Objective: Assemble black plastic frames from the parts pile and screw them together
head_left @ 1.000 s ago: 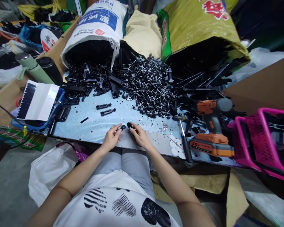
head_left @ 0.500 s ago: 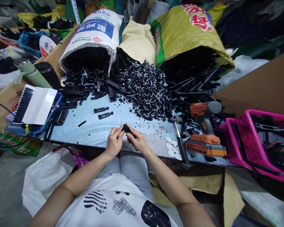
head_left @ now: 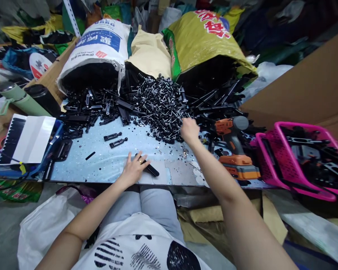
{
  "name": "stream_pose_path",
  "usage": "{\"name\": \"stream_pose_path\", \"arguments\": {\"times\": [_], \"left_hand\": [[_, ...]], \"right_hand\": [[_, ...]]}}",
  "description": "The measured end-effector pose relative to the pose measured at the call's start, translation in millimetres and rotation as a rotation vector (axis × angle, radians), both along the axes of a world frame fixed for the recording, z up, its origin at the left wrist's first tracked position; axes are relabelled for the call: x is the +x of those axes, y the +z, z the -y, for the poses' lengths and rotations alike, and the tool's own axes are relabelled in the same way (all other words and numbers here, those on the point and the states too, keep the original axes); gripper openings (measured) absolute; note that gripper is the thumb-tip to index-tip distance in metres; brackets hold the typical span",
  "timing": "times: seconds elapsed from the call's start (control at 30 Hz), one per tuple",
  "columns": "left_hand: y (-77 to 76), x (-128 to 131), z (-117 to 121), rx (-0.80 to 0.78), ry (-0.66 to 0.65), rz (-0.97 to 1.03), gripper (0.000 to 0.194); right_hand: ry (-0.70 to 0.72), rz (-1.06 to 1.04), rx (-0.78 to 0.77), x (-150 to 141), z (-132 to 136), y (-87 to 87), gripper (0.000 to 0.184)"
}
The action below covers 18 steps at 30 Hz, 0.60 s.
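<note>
My left hand (head_left: 135, 167) lies on the table with fingers spread. Its fingertips rest over one end of a flat black plastic piece (head_left: 152, 170), whose other end points toward the right. At the right edge of a heap of small black-headed screws (head_left: 163, 108) is my right hand (head_left: 189, 130), its fingers curled closed. What they hold, if anything, is hidden. Two black slotted plastic links (head_left: 115, 139) lie side by side on the table beyond my left hand.
An orange cordless drill (head_left: 235, 150) stands right of my right forearm, beside a pink basket (head_left: 281, 161) of black parts. Three sacks, white (head_left: 98, 41), cream (head_left: 150, 50) and yellow (head_left: 199, 41), line the back. A notebook (head_left: 30, 138) and green flask (head_left: 22, 99) are left.
My hands have parted. The right has gone forward and right to the screw heap; the left has opened over the black piece on the table. The hammer is now out of sight. The view has shifted.
</note>
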<state>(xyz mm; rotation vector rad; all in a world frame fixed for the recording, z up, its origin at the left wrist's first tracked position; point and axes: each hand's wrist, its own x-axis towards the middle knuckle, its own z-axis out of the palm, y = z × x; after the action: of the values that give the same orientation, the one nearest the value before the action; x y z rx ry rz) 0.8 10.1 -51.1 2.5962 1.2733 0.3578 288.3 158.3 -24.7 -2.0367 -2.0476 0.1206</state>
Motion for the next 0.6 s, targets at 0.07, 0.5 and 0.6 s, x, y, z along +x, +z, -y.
{"name": "stream_pose_path", "arguments": {"times": [0.07, 0.5, 0.6], "left_hand": [[5.1, 2.7, -9.2, 0.003, -0.130, -0.109, 0.042], [10.7, -15.1, 8.7, 0.016, 0.052, -0.216, 0.032], [3.6, -2.6, 4.2, -0.024, 0.051, -0.175, 0.022]], "right_hand": [[-0.061, 0.110, -0.040, 38.9, -25.7, 4.8, 0.039], [0.374, 0.532, 0.137, 89.3, -33.8, 20.8, 0.040], [0.517, 0.500, 0.195, 50.7, -4.7, 41.6, 0.035]]}}
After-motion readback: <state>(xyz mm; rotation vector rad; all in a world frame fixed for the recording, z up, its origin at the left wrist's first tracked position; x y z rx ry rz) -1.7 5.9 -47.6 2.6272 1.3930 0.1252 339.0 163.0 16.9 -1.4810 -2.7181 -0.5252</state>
